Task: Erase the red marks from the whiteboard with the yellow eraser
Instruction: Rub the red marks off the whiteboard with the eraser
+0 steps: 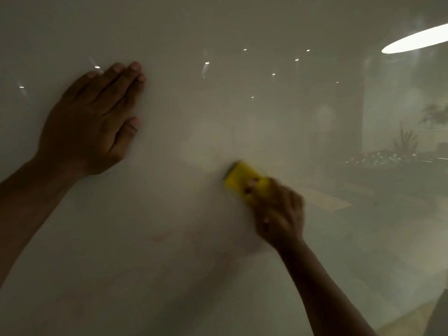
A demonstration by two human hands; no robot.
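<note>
The glossy whiteboard (218,117) fills the head view. My right hand (278,212) grips the yellow eraser (242,179) against the board at centre right; both are blurred by motion. A faint red smear (158,236) shows on the board, lower left of the eraser. Pale pinkish traces lie below it, too faint to make out. My left hand (97,120) presses flat on the board at upper left, fingers straight and together.
The board reflects ceiling lights (417,41), plants (407,139) and room furniture on its right side. A dark edge (440,316) cuts in at the bottom right corner.
</note>
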